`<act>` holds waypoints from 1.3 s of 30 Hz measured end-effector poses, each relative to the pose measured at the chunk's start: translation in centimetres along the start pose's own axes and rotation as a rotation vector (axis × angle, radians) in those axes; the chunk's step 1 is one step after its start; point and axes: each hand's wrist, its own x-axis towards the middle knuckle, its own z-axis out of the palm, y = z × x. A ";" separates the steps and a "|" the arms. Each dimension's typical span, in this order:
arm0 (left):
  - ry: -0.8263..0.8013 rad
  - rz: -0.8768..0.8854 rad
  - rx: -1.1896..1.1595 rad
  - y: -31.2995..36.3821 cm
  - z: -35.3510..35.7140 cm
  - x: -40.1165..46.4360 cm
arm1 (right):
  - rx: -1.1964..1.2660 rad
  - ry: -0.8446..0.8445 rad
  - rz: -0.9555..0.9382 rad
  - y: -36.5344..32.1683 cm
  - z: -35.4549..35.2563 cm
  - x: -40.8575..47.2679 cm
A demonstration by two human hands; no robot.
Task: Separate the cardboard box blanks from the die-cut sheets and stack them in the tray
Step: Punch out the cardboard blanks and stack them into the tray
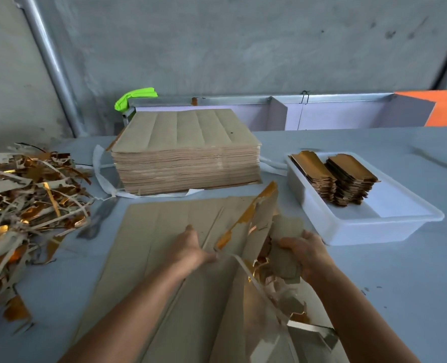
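Gripping a cardboard blank (286,247), the right hand (304,254) is curled round it while the die-cut sheet (170,231) is pinched by the left hand (192,247); tearing (from uneven pulling) is risked before the tray (374,226).

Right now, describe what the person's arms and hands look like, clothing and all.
Both forearms are bare right to the bottom edge of the picture, with no sleeve in view. The left hand and the right hand wear no gloves. No ring, watch, wristband or tape shows on either. Motion blur softens the fingers, so finer details such as nails cannot be told.
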 end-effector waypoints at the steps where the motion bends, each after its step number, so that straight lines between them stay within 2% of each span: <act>1: -0.005 0.010 -0.017 0.2 0.3 0.1 | 0.012 0.027 -0.003 0.0 0.2 0.4; 7: -0.010 0.028 0.112 0.4 0.4 0.7 | 0.056 0.152 -0.057 -1.4 0.9 3.3; 9: 0.102 0.130 0.124 1.3 0.2 0.9 | 0.060 0.146 -0.064 -1.8 1.1 4.4; 11: 0.255 0.267 0.042 2.8 0.1 1.3 | 0.064 0.136 -0.063 -2.2 1.2 5.3; 13: 0.321 0.400 -0.041 4.8 0.0 2.1 | 0.070 0.114 -0.064 -2.6 1.3 6.0; 16: 0.203 0.508 -0.055 8.3 0.6 3.8 | 0.075 0.083 -0.056 -2.8 1.3 6.7; 20: -0.066 0.438 -0.145 11.3 2.1 6.2 | 0.044 0.050 -0.125 -2.5 2.1 7.1; 24: -0.059 0.395 -0.191 11.5 3.4 7.2 | -0.049 0.038 -0.183 -2.8 3.2 7.8; 29: -0.113 0.377 -0.311 10.5 4.0 7.8 | -0.171 0.013 -0.109 -3.4 4.0 9.4; 32: 0.021 0.318 -0.424 10.0 3.2 8.4 | -0.135 0.027 -0.026 -3.9 3.4 9.8; 35: 0.275 0.037 -0.523 8.9 0.7 9.9 | -0.027 -0.064 0.029 -4.3 2.1 9.5; 37: 0.364 0.002 -0.300 8.2 -0.9 10.4 | -0.002 -0.152 0.008 -4.2 1.6 8.9; 39: 0.395 0.181 -0.093 8.1 -1.6 10.0 | -0.009 -0.203 -0.049 -4.4 1.7 8.2</act>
